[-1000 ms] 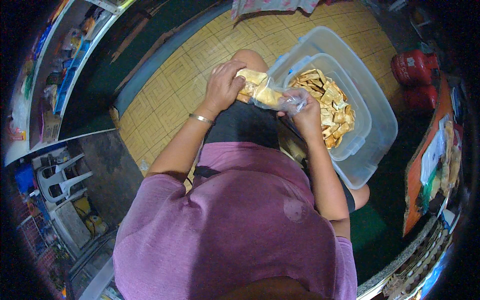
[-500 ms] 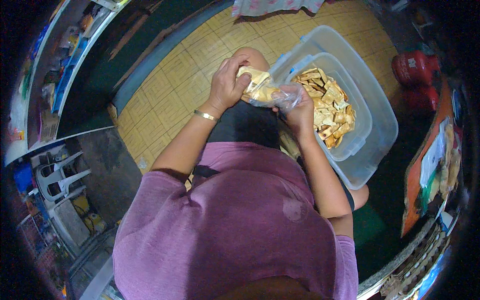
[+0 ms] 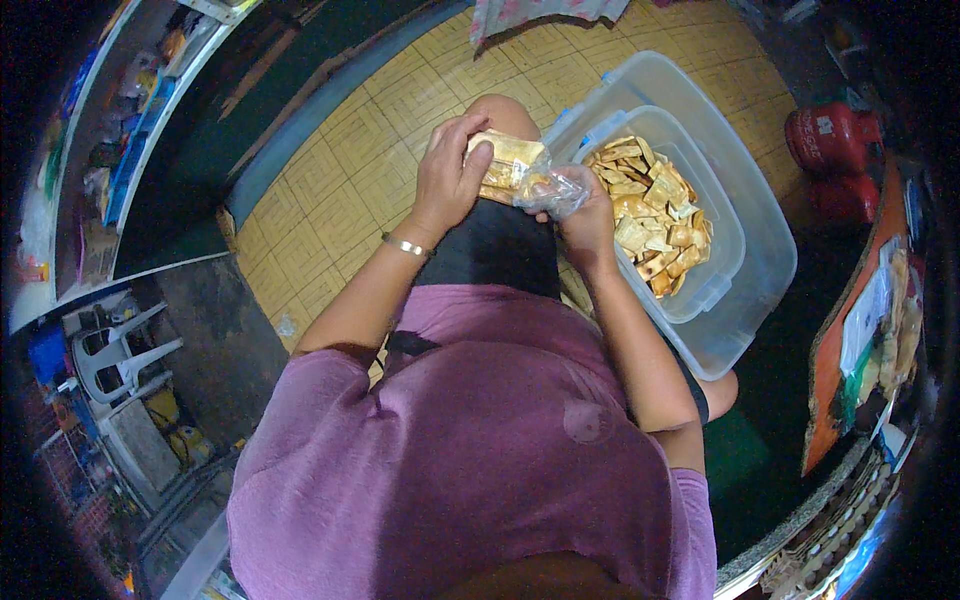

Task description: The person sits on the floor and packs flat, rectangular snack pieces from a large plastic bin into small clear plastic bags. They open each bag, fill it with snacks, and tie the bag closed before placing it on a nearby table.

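Above my lap I hold a clear plastic bag (image 3: 508,168) with flat, pale golden baked pieces inside. My left hand (image 3: 452,168) is wrapped round the filled end, thumb on the near side. At the bag's loose, crumpled end, my right hand (image 3: 588,218) grips the gathered plastic; some of its fingers are hidden behind it. Just right of that hand, many similar golden-brown pieces (image 3: 660,215) lie heaped in a smaller clear plastic tub (image 3: 722,262), which sits within a larger clear plastic bin (image 3: 765,275).
Two red rounded tanks (image 3: 832,140) stand beyond the bin at the right. An orange-brown board (image 3: 828,400) holding bags is at the right edge. Yellow patterned flooring (image 3: 310,205) spreads ahead. At the left are shelves (image 3: 150,130) and a white plastic chair (image 3: 120,350).
The bag has turned flatter and its loose end is bunched closer to the filled part. My right hand has moved slightly left, toward my left hand.
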`<state>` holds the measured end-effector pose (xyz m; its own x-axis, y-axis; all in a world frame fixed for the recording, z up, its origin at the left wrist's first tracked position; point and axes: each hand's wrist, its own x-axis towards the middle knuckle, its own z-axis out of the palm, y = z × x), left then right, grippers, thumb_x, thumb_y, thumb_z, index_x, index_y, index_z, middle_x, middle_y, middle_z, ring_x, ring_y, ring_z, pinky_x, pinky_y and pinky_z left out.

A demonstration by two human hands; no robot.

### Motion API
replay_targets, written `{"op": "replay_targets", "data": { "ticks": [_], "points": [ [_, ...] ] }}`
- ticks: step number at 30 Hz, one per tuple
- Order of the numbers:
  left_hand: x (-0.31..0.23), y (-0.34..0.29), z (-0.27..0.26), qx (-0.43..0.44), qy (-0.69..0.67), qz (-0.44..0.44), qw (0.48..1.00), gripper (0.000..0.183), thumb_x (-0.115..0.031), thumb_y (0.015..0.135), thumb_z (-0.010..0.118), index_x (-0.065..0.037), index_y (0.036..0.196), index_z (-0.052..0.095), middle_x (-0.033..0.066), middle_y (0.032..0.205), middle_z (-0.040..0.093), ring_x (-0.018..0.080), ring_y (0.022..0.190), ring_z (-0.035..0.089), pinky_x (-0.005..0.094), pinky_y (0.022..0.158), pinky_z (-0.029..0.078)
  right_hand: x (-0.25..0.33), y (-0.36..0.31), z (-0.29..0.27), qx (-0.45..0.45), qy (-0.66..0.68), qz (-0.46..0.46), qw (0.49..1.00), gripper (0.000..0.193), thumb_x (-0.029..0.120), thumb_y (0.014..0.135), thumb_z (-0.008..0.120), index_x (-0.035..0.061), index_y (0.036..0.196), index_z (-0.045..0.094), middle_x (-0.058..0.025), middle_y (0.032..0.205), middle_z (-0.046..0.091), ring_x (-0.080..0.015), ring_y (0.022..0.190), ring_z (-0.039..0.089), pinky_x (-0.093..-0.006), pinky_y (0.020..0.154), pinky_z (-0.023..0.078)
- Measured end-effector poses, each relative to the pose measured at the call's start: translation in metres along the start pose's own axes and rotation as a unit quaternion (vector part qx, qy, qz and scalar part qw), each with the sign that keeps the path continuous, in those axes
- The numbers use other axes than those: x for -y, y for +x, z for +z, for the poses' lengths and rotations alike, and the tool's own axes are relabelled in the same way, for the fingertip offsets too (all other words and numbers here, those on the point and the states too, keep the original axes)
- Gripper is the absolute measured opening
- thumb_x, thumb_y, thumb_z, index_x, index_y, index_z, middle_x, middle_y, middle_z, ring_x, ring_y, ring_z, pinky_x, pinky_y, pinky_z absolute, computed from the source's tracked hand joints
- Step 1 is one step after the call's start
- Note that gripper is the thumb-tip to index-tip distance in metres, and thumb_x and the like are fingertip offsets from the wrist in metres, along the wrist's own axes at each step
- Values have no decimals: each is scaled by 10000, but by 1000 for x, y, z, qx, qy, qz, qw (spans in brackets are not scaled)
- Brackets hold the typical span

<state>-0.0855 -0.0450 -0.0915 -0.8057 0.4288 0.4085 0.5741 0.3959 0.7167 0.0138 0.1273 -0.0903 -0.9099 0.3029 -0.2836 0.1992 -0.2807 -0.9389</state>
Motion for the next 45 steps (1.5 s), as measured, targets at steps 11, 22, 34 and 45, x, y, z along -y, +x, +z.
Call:
{"op": "replay_targets", "data": {
  "ticks": [11,22,34,45],
  "points": [
    [-12,20,-40,224,100,85,966,745,-466,806,713,-134,1419,450,114,1478,427,335,1437,260,489,1173,173,7,3,-6,0,5,13,1000,216,-34,858,645,21,1061,594,-83,867,685,-144,688,664,-237,586,517],
    [-5,36,-26,330,-24,42,943,675,-335,790,766,-116,1373,504,111,1329,532,308,1273,446,421,1103,318,19,0,-24,13,-204,-75,976,179,-69,868,591,4,1016,661,-33,869,662,-91,738,596,-237,643,487],
    [4,30,-23,306,-61,37,949,643,-318,801,760,-130,1364,511,111,1331,524,295,1272,437,414,1096,314,48,-10,-79,-9,-288,-78,954,168,-42,841,600,35,923,725,-102,926,693,-202,861,636,-312,803,487],
    [0,27,-21,291,-44,57,954,646,-316,782,776,-115,1340,522,109,1332,534,292,1277,446,417,1100,306,83,-30,-121,-75,-163,-79,981,282,199,957,617,60,1202,604,-59,1053,680,-138,932,621,-309,874,465]
  ]
}}
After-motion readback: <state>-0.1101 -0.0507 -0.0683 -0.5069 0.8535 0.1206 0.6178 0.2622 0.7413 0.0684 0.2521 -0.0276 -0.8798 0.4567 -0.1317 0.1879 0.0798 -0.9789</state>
